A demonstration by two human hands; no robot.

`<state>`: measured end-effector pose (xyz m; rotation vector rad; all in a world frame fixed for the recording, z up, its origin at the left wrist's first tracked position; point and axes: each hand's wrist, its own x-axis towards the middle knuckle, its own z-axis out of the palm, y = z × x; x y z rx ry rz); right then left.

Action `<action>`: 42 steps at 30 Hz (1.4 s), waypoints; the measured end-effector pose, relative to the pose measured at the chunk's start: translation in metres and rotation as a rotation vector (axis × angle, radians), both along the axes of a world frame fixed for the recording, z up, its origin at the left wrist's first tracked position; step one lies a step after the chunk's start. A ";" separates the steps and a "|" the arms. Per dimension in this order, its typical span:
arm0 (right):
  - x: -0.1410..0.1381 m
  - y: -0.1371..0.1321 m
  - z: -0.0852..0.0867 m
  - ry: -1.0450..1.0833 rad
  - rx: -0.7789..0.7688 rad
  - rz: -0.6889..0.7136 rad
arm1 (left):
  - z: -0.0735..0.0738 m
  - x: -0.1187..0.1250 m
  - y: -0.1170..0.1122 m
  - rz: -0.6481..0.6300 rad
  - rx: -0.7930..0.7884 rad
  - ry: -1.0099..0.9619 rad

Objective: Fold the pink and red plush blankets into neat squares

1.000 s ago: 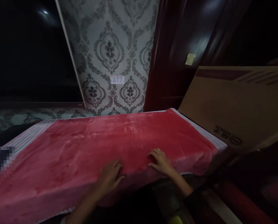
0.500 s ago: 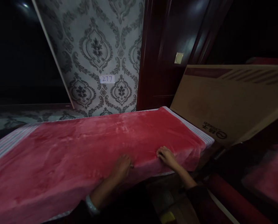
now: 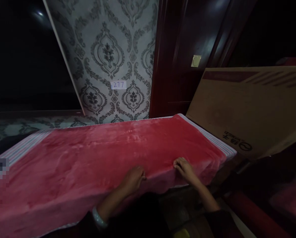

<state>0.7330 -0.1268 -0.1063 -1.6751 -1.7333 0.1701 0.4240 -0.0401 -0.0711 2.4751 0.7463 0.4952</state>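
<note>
A plush red-pink blanket (image 3: 108, 148) lies spread over a long, table-height surface and hangs down its near side. My left hand (image 3: 135, 177), below a wrist with a pale, glittery band (image 3: 99, 218), is closed at the blanket's near top edge. To its right, my right hand (image 3: 182, 165) pinches the same edge with curled fingers. A short stretch of blanket runs between the two hands. Striped cloth (image 3: 211, 140) shows from under the blanket at the right end, and more of it at the left end.
Behind is patterned wallpaper (image 3: 108, 56) with a paper label (image 3: 118, 85) reading 277. A large dark screen (image 3: 31, 66) stands at left. A dark red door (image 3: 180, 66) and a big cardboard box (image 3: 249, 105) are at right. A red roll-like object (image 3: 252, 211) lies lower right.
The view has swung slightly left, so everything sits further right in the picture. Both hands stay closed at the blanket's near edge, with little movement along it.
</note>
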 end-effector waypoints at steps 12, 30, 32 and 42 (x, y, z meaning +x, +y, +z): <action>-0.050 0.000 -0.016 -0.119 0.052 -0.049 | 0.006 -0.070 -0.005 0.156 0.215 0.137; -0.232 0.059 0.001 -0.096 -0.144 0.304 | -0.003 -0.193 0.018 0.367 0.121 0.095; -0.231 0.060 0.003 -0.056 -0.123 0.318 | -0.002 -0.195 0.019 0.369 0.118 0.075; -0.227 0.054 0.004 0.011 -0.059 0.416 | 0.005 -0.203 0.008 0.330 0.111 0.063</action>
